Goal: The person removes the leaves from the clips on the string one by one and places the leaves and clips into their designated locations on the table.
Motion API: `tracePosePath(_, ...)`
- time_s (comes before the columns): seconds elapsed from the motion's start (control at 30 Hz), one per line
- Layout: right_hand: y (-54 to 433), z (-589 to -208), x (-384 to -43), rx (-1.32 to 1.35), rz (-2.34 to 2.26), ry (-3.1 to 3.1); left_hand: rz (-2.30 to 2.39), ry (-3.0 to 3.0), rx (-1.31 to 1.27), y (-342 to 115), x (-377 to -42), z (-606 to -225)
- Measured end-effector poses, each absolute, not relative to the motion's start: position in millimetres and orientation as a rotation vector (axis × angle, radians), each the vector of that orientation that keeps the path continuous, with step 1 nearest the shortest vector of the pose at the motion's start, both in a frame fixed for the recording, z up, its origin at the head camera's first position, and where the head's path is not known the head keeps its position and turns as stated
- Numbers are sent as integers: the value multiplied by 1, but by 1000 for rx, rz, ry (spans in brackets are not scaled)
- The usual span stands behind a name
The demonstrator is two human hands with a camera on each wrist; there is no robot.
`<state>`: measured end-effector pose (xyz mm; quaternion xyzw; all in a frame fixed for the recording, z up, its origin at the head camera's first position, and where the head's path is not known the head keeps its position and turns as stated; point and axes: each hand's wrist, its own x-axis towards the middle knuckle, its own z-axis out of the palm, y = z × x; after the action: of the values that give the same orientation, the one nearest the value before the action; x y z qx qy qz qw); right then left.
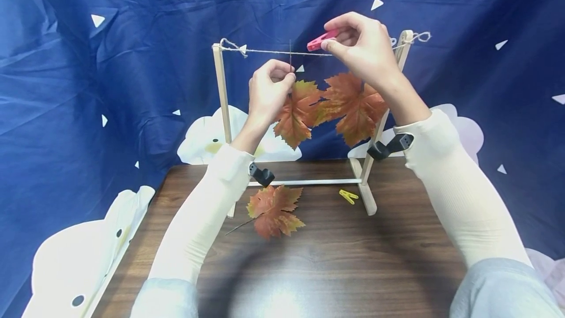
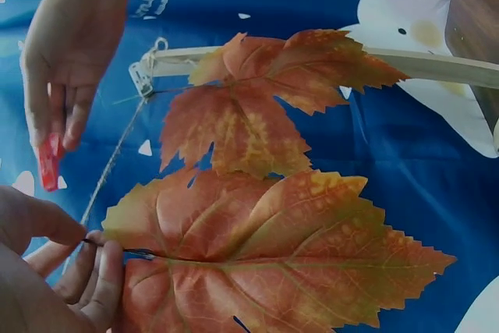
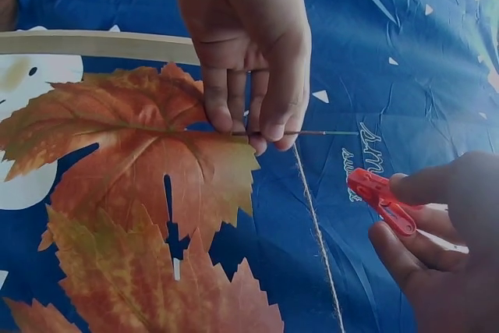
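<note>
My left hand pinches the thin stem of an orange maple leaf between thumb and fingers, with the stem's end sticking up past the twine. In the right wrist view that stem lies across the fingertips of the left hand. My right hand holds a pink-red clothespin by thumb and fingers, just above the twine and apart from it. A second maple leaf hangs from the twine at the right; a pale clip shows at its stem in the left wrist view.
The twine is tied between two wooden posts of a stand with a white lower bar. On the brown table lie another maple leaf and a yellow clothespin. A blue cloth hangs behind.
</note>
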<state>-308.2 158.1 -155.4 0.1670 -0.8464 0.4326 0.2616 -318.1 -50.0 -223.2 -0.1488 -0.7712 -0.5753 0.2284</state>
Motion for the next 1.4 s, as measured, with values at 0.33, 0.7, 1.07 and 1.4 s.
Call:
tracePosePath(0.33,161,-169,-303,487,1187,-2319,-1577,-2116,-412,-65,-312,-229)
tracePosePath(0.7,165,-185,-295,518,1201,-2336,-1622,-2048,-414,-80,-306,-232)
tracePosePath(1.07,169,-204,-289,524,1122,-2370,-1681,-1993,-445,-89,-299,-240)
tracePosePath(1.4,173,-225,-284,521,1099,-2395,-1759,-1960,-451,-102,-291,-251)
